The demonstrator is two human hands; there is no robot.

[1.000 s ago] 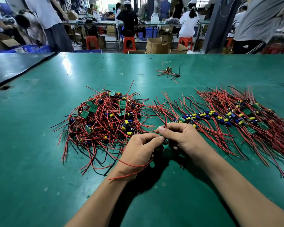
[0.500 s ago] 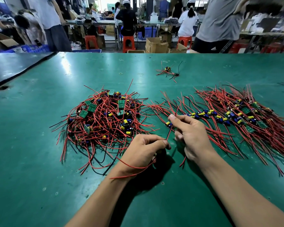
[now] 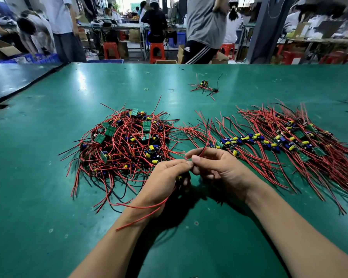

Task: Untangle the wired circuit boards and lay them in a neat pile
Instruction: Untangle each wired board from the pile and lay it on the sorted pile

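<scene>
The left hand [image 3: 165, 177] is curled round one wired circuit board [image 3: 178, 178], its red leads trailing over the wrist — the right hand [image 3: 219, 169] pinches a red wire [image 3: 205, 150] between thumb and forefinger. From the hands, the tangled heap [image 3: 125, 143] lies at eleven o'clock, the laid-out pile [image 3: 289, 145] at two o'clock.

head camera looks forward and down, close over table [image 3: 48, 177]

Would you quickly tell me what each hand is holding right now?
Left hand: grips a wired circuit board, its red wires trailing.
Right hand: pinches a red wire between thumb and forefinger.
</scene>
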